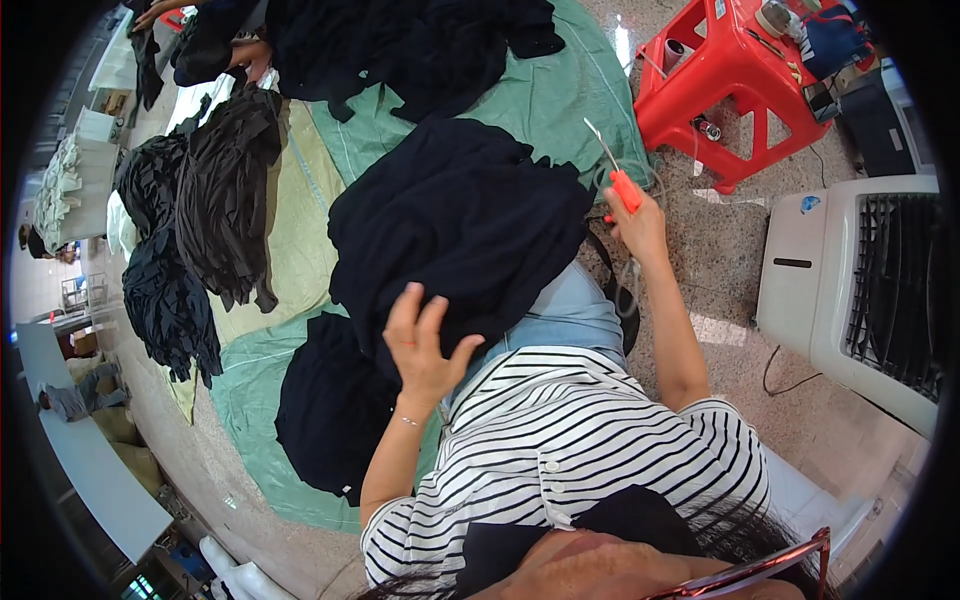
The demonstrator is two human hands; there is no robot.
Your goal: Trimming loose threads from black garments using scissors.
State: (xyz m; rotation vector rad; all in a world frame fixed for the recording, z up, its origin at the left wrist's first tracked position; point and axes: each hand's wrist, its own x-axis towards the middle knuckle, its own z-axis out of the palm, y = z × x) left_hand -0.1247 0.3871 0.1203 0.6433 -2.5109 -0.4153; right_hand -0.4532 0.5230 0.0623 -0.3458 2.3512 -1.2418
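Note:
A big heap of dark navy cloth (460, 220) lies across my lap. My left hand (422, 345) rests at its near edge, fingers spread and thumb apart, gripping nothing that I can see. To the right of the cloth, my right hand (640, 222) is closed round a red-handled tool (626, 190) with a slim, pointed metal blade, which points up and away from me. A thin pale cord hangs in loops around this hand; whether it joins the tool I cannot tell. Another dark navy cloth pile (335, 405) lies at the left by my left forearm.
Green sheeting (570, 90) covers the floor under more dark garments (400, 50). Brown-black garments (230, 195) lie at the left, with another person's arm (250, 55) beyond. A red plastic stool (690, 95) and a white air cooler (810, 290) stand at the right.

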